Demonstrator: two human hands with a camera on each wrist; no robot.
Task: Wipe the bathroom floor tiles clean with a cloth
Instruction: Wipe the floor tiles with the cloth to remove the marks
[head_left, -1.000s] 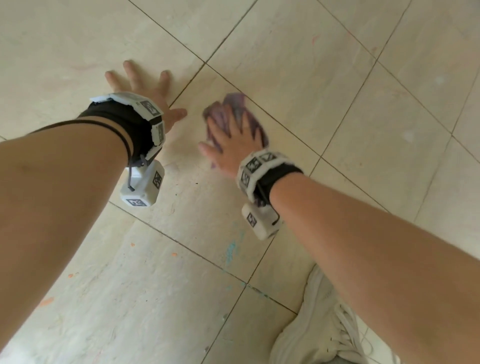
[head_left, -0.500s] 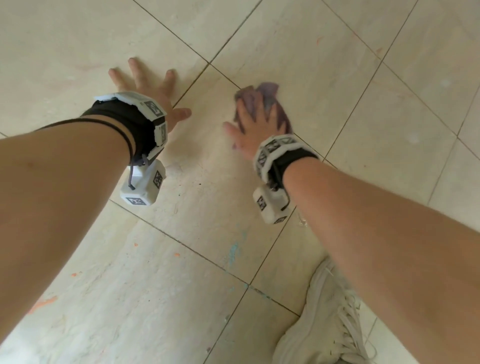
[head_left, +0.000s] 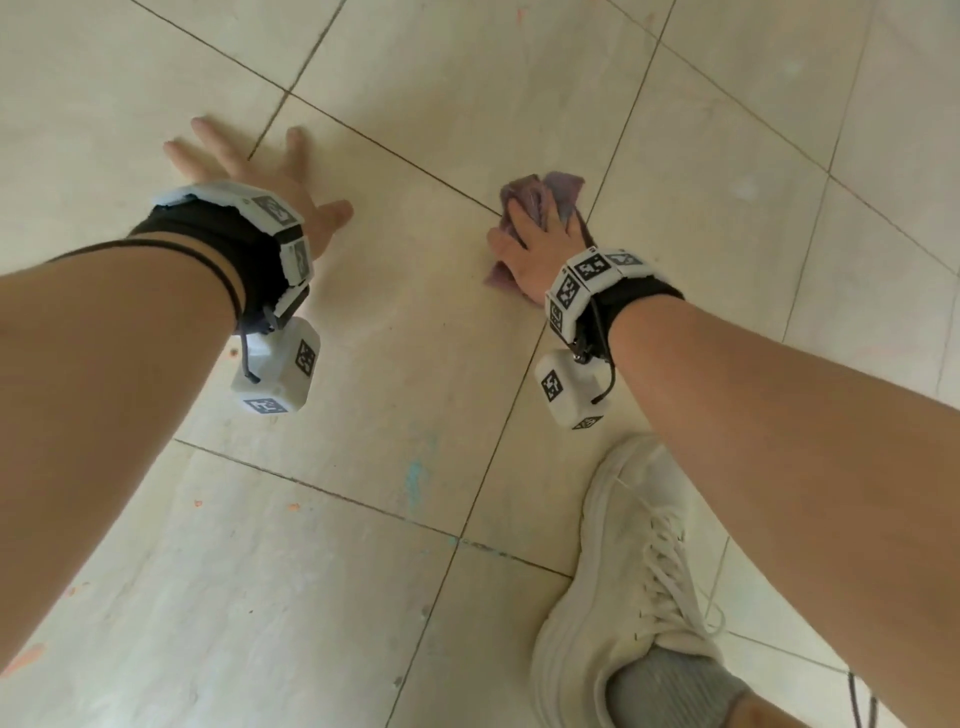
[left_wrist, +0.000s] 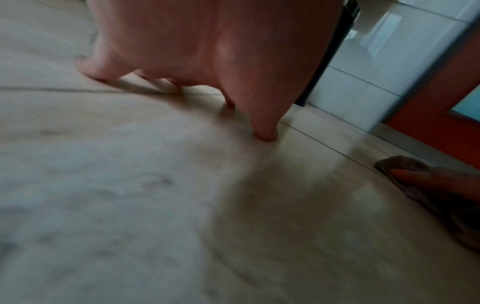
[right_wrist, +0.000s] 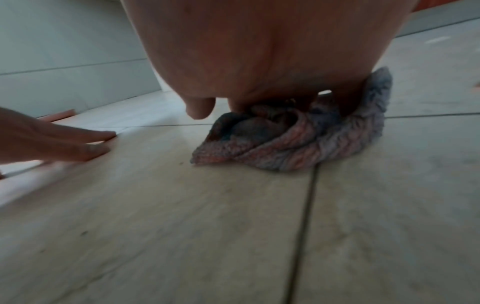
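Observation:
A crumpled purple-grey cloth (head_left: 561, 186) lies on the beige floor tiles (head_left: 415, 364), over a grout line. My right hand (head_left: 535, 244) presses down on it with fingers stretched over the top. In the right wrist view the fingers dig into the bunched cloth (right_wrist: 298, 144) while the thumb hangs free beside it. My left hand (head_left: 260, 171) is spread flat on the floor to the left, holding nothing. The left wrist view shows its palm (left_wrist: 207, 51) propped on its fingertips, and the cloth (left_wrist: 405, 164) at the right edge.
My white shoe (head_left: 639, 545) stands on the tiles at the lower right, under the right forearm. A teal smear (head_left: 414, 480) and small orange specks (head_left: 197, 503) mark the near tiles. A white tiled wall (left_wrist: 363, 72) and a red door frame (left_wrist: 441, 92) bound the floor ahead.
My right hand has slid the cloth to the right, away from the left hand and across a grout line. The left hand stays planted on the floor.

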